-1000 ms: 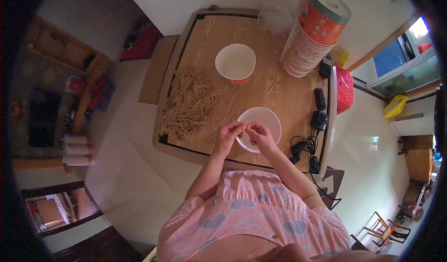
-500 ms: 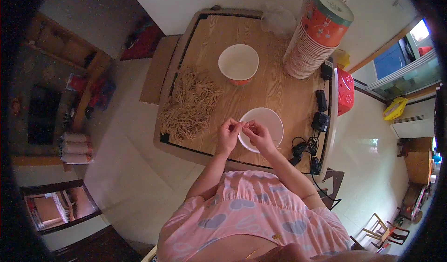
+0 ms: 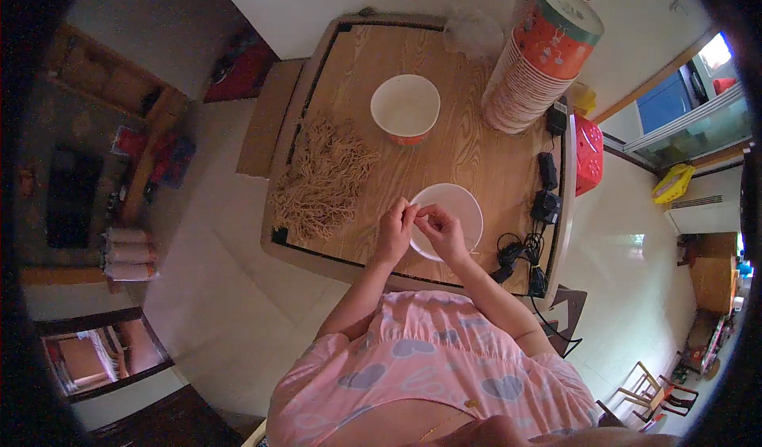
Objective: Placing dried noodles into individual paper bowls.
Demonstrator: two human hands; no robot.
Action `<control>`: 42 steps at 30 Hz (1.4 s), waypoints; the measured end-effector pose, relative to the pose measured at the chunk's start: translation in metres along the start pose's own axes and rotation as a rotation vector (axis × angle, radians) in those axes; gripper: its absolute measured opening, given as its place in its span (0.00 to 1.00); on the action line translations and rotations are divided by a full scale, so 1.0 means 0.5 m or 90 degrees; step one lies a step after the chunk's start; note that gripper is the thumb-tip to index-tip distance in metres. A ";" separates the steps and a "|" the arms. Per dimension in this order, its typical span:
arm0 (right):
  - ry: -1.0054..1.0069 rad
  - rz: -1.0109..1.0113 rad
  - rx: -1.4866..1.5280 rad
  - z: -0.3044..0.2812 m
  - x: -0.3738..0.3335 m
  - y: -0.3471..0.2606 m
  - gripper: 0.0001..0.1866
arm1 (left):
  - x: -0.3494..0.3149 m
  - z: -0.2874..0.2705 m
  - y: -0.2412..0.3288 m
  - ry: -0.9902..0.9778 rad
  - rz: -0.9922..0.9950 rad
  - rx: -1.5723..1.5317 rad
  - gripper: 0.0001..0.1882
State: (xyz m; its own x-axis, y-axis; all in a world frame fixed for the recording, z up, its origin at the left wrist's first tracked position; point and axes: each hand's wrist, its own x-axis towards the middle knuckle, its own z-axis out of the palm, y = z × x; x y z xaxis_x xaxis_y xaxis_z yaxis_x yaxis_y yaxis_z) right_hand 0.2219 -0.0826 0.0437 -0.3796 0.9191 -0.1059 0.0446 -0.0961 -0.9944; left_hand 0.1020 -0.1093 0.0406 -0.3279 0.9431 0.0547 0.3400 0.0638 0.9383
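Observation:
My left hand (image 3: 394,231) and my right hand (image 3: 444,233) are both closed in a pinch, fingertips close together over the near left rim of a white paper tub (image 3: 460,209). What they pinch is too small to make out. A thin pale strand shows by the tub's rim near my right wrist. To the left on the table lies a loose heap of tan, crinkled strands (image 3: 324,179), like unravelled twine. Farther back stands a second white paper tub (image 3: 406,105), upright, with a red outer wall.
Tall nested stacks of red printed paper tubs (image 3: 532,66) stand at the back right. Beside them is a crumpled clear plastic bag (image 3: 474,34). Black power adapters and coiled cables (image 3: 524,252) lie along the table's right edge. A red plastic basket (image 3: 588,155) sits just beyond.
My left hand has shifted very slightly, its fingers more upright and a little apart from the right. Tubs and strand heap stay in place.

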 end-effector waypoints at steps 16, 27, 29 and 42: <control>0.014 0.027 -0.023 0.001 0.003 -0.001 0.05 | 0.005 -0.012 -0.074 -0.048 -0.194 -0.155 0.13; -0.053 0.175 0.119 -0.021 0.006 -0.020 0.06 | 0.006 -0.050 -0.007 -0.161 -0.091 -0.313 0.03; -0.057 0.165 0.111 -0.018 0.006 -0.024 0.06 | 0.004 -0.047 -0.020 -0.154 -0.112 -0.312 0.03; 0.006 0.006 -0.043 -0.005 -0.002 -0.025 0.06 | 0.001 -0.021 -0.025 -0.055 0.021 -0.060 0.05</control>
State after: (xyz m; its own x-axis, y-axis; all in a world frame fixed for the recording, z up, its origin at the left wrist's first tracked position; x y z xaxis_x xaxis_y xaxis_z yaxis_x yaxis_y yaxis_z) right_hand 0.2238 -0.0814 0.0562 -0.3702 0.9218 -0.1152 0.1101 -0.0796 -0.9907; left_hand 0.0882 -0.1130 0.0326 -0.2389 0.9692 0.0607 0.2642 0.0047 0.9645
